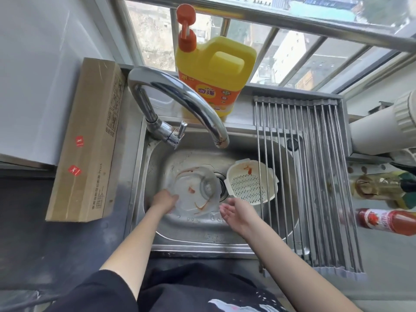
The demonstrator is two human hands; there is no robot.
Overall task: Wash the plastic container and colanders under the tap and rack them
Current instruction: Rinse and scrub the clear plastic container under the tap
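Note:
A clear plastic container [193,188] smeared with red sauce lies in the steel sink [191,233], below the tap spout [180,95]. My left hand [164,200] grips its near-left rim. My right hand [234,210] hovers just right of the container, fingers apart and holding nothing. A cream colander [251,181] with a red stain on its inner wall sits at the sink's right, partly under the rack. No water runs from the tap.
A roll-up metal drying rack [315,176] spans the sink's right side. A yellow detergent jug [213,70] stands on the sill behind the tap. A cardboard box [87,140] lies to the left. Sauce and oil bottles [387,219] lie at the right.

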